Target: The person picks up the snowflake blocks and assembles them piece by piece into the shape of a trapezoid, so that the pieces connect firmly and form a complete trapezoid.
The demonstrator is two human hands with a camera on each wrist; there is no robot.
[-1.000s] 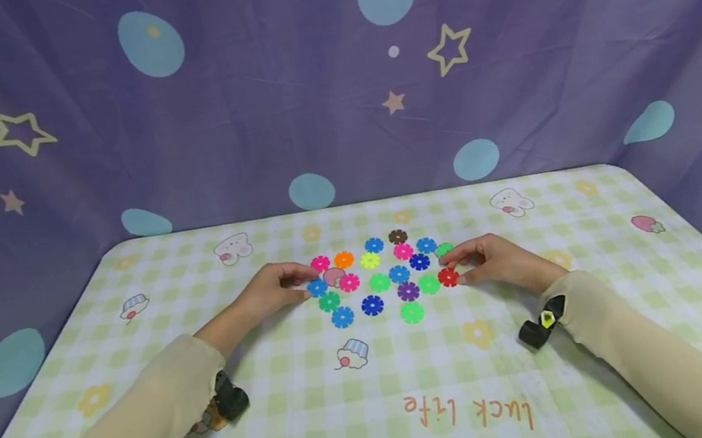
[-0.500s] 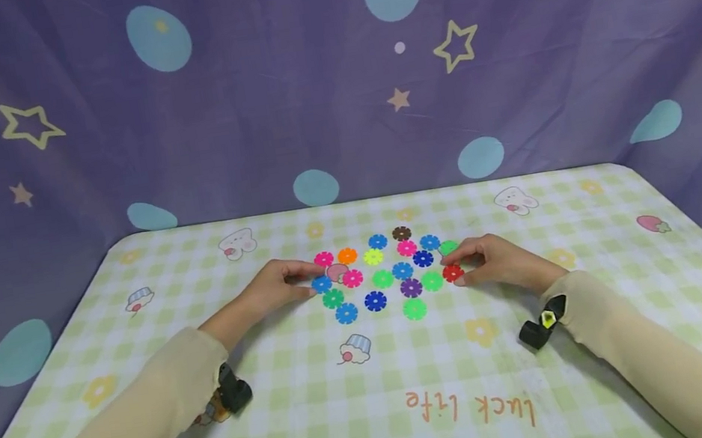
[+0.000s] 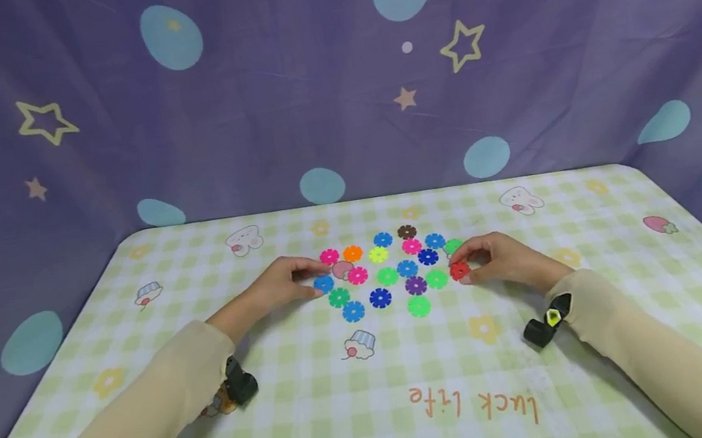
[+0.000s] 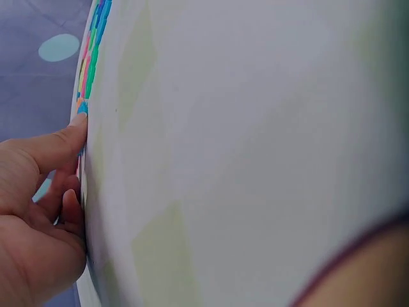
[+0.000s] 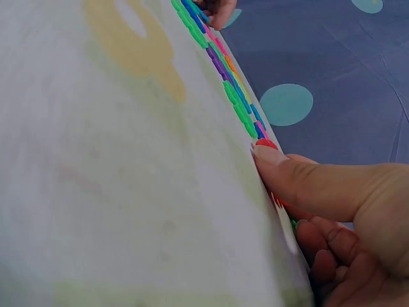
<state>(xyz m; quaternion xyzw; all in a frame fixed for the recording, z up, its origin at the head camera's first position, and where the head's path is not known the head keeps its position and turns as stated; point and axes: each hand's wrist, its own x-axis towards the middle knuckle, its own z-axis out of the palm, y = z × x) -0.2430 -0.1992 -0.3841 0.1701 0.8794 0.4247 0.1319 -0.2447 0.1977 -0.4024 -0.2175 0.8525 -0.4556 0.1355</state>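
Several notched plastic building discs in many colours lie flat in a loose cluster on the checked tablecloth. At its left edge, my left hand (image 3: pixel 275 285) pinches a light blue disc (image 3: pixel 324 284) between thumb and fingers; in the left wrist view the thumb (image 4: pixel 70 135) presses against its edge. At the right edge, my right hand (image 3: pixel 500 259) pinches a red disc (image 3: pixel 460 270), which looks slightly tilted. The right thumb (image 5: pixel 300 179) covers much of that red disc in the right wrist view. A green disc (image 3: pixel 453 246) sits just behind the right fingers, partly hidden.
Between the hands lie other discs, among them a purple disc (image 3: pixel 415 286), a dark blue disc (image 3: pixel 380 298) and a brown disc (image 3: pixel 407 232) at the back. The tablecloth (image 3: pixel 326 419) reaches back to a purple curtain (image 3: pixel 333 100).
The red disc has gone from lying flat to tilting between the right thumb and finger. The left fingers have closed in slightly on the light blue disc. The head view has shifted a little.
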